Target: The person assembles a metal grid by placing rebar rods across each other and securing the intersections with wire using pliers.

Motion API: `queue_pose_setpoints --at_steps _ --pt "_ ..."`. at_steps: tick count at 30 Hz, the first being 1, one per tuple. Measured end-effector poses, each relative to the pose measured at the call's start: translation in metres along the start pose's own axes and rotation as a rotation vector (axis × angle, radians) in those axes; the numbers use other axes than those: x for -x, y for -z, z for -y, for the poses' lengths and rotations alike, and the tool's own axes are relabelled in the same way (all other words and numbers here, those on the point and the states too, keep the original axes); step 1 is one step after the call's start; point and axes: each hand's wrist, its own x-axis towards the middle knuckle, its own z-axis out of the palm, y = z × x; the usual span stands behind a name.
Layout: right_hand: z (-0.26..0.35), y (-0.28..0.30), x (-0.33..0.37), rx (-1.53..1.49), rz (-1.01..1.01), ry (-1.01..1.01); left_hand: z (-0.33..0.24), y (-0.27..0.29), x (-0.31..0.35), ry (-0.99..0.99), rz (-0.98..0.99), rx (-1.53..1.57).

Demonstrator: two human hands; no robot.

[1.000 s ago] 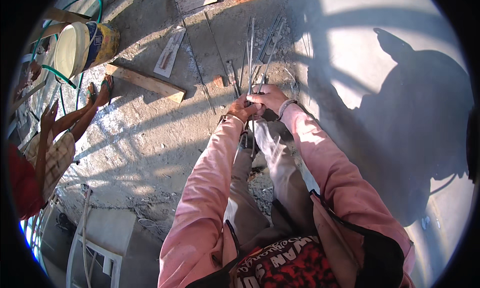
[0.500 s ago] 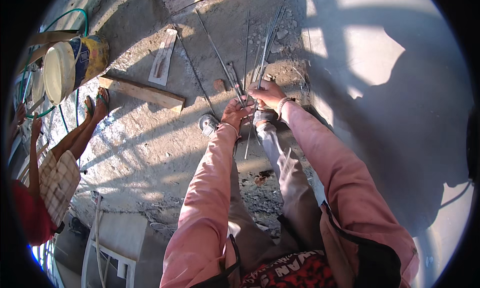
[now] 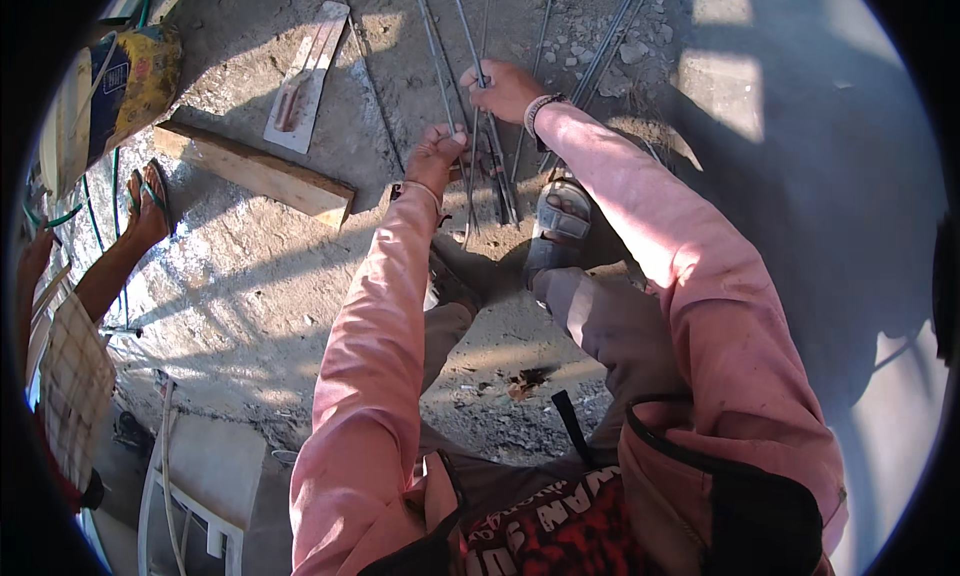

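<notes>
- Fingers of the left hand are curled nearly closed, thumb pressed in, around thin metal rods; fingers of the right hand, slightly farther away and to the right, are bent in a pinch on the rods too.
- Slim, straight and dull grey, the rods slant side by side through the far middle of the scene, just beyond the person's feet; their near ends fan apart, and how many each hand grips cannot be told.
- More rods lie to the far right, beside pale, jagged rubble.
- Rough, dusty ground stretches beneath, streaked with light and shadow.
- Left of the hands lies a flat, rectangular trowel, its metal blade smeared pale.
- Nearer, a squared wooden plank rests at a slant.
- At the far left is a round bucket, scuffed yellow and dark blue; its contents cannot be made out.
- Beside it are a thin green hose and a co-worker's sandalled foot.
</notes>
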Motion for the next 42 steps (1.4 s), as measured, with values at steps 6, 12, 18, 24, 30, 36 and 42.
queue_pose_setpoints --at_steps 6,12,18,24,30,36,42 --pt "-0.02 -0.01 -0.049 0.094 0.03 0.129 0.015 0.034 -0.077 -0.163 -0.225 0.003" --pt "-0.041 -0.026 -0.074 0.261 -0.13 0.211 0.033 0.048 -0.123 -0.369 -0.367 -0.278" --pt "-0.043 -0.031 -0.082 0.301 -0.095 0.232 0.026 0.032 -0.116 -0.392 -0.602 -0.581" --pt "-0.035 -0.024 -0.079 0.316 -0.159 0.28 0.005 0.033 -0.103 -0.424 -0.596 -0.669" --pt "-0.051 0.023 -0.01 -0.249 -0.159 -0.114 0.013 0.03 -0.1 -0.424 -0.6 -0.988" --pt "-0.091 0.04 0.012 0.135 -0.536 -0.053 0.012 0.035 -0.102 -0.854 -0.683 -1.137" --pt "-0.059 -0.005 -0.005 0.574 -0.417 0.316 0.043 0.009 -0.09 -0.719 -0.475 -1.374"
